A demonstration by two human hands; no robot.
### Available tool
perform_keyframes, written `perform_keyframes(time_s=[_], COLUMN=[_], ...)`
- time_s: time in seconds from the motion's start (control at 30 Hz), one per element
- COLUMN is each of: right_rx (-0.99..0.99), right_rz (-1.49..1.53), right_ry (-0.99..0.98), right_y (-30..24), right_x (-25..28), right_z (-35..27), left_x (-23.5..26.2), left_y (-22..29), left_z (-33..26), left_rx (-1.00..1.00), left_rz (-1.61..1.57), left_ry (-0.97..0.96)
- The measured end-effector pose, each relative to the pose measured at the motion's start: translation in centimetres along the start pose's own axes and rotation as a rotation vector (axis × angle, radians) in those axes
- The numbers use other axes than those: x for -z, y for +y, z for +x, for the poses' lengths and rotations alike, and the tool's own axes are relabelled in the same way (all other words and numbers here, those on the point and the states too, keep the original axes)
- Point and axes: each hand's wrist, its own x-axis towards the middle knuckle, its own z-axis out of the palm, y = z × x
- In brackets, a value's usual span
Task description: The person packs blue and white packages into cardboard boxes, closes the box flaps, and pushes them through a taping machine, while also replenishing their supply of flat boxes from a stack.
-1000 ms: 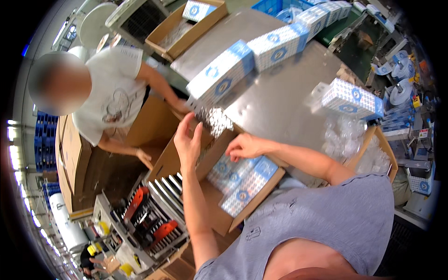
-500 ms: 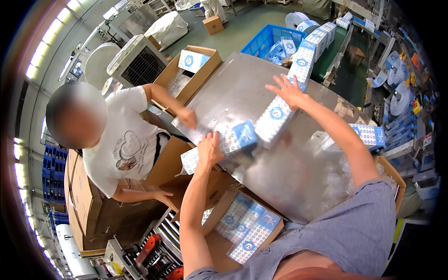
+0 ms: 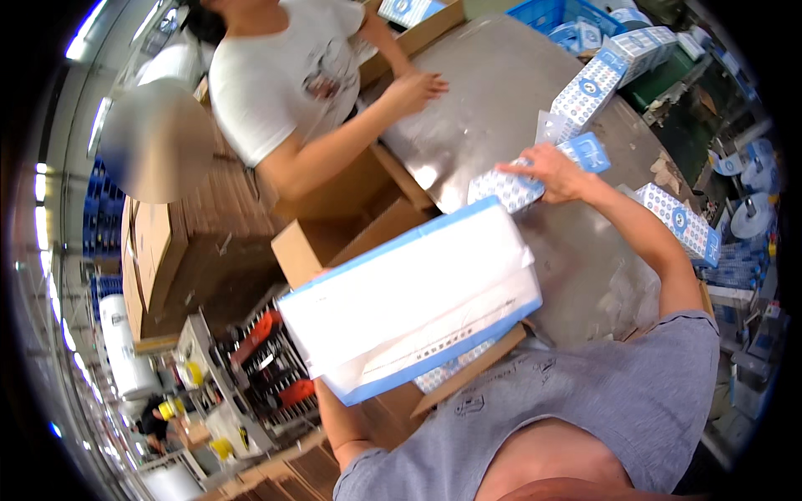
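Note:
A long white pack with blue edges (image 3: 409, 292), apparently plastic-wrapped, is raised close in front of me above the open carton. My left hand holds it from its left side; the pack hides nearly all of that hand. My right hand (image 3: 553, 171) reaches across the metal table, its fingers closed over a patterned white-and-blue pack (image 3: 505, 190) lying there. Under the raised pack, a carton (image 3: 472, 371) shows a patterned pack inside. Farther along the table stands a row of similar packs (image 3: 585, 90).
A co-worker in a white T-shirt (image 3: 267, 79) stands across at the left, by an open cardboard box (image 3: 313, 250). Stacked flat cardboard (image 3: 209, 250) and a roller conveyor (image 3: 292, 401) lie left. A blue crate (image 3: 535, 12) is beyond the table (image 3: 468, 83); another pack (image 3: 681, 221) sits right.
My left hand has lifted a pack off the table toward me, over the carton. My right hand has closed on another pack, now nearer. The co-worker's arm has moved over the box.

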Motion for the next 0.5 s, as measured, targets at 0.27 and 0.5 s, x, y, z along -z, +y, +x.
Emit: perform_keyframes(time_s=[0.27,0.5], right_rx=[-0.327,0.508], right_rz=[1.327,0.873], right_ry=[0.609,0.299], right_y=[-6.1,-22.6], right_x=[3.8,-1.7], right_z=[-1.7,2.9], left_x=[12.9,18.2], left_y=[-11.5,-24.5], left_z=[-3.5,-3.4], left_rx=[-0.501,-0.270], left_rz=[1.506,1.827], left_ry=[-0.183,-0.589])
